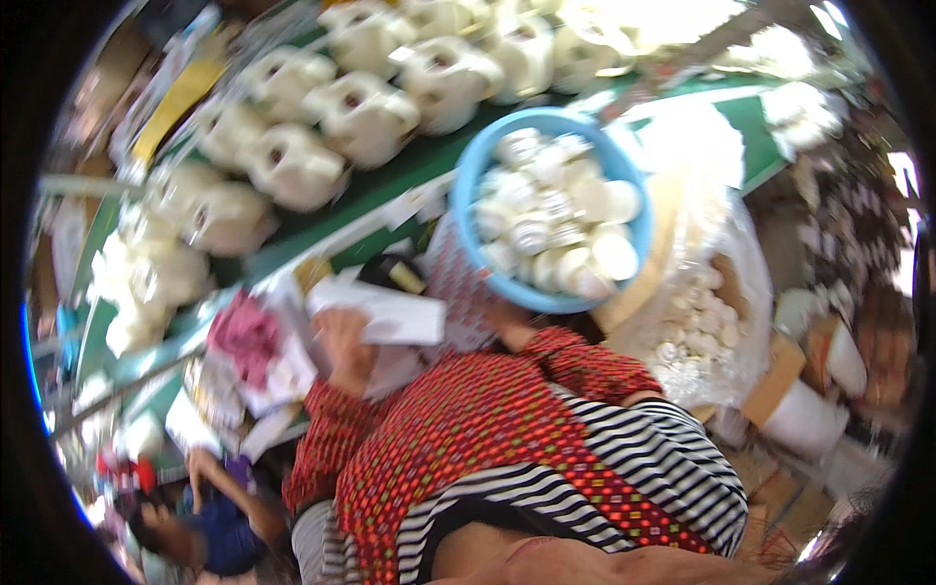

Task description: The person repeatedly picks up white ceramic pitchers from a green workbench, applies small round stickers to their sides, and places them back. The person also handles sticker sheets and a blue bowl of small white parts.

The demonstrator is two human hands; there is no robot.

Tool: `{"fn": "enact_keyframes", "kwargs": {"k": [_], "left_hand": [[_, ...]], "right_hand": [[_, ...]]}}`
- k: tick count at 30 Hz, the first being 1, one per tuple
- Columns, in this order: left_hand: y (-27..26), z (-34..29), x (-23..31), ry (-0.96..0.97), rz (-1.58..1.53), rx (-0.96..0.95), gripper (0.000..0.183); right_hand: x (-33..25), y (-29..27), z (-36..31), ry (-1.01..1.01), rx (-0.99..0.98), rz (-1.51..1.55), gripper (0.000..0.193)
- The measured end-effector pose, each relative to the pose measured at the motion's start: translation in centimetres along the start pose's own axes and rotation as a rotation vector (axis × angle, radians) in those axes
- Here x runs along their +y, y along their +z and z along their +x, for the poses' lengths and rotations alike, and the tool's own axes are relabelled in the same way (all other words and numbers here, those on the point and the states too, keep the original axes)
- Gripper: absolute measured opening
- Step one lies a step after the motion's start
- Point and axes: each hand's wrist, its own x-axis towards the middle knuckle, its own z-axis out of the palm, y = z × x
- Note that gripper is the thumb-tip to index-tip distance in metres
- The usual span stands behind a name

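Note:
My left hand [345,343] is closed on the near left end of a white flat piece [405,316], like folded paper or card; motion blur softens it. My right hand [511,326] is low against the near side of a light blue plastic tub [467,185], its fingers mostly hidden. Round white plastic caps [556,205], some with ridged sides, fill the tub. Just beyond the white piece lies a small black object [392,273] with a pale yellow patch. A crumpled pink cloth [244,336] rests on white sheets left of my left hand.
Rows of cream-coloured hollow housings [363,119] stand on the green table [312,230] ahead. At right, a clear plastic bag [751,283] in a cardboard box holds small white parts [700,317]. Another person [219,526] in blue sits at lower left.

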Motion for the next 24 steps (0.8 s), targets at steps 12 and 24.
{"fn": "enact_keyframes", "kwargs": {"k": [12, 24], "left_hand": [[5.9, -5.3, -2.9, -0.081, 0.237, -0.403, 0.068], [5.2, -6.7, -2.1, -0.101, 0.15, -0.72, 0.068]], "right_hand": [[-4.4, 0.3, -5.3, -0.389, 0.259, -0.51, 0.107], [-3.5, 3.9, -4.6, -0.717, 0.021, -1.061, 0.056]]}}
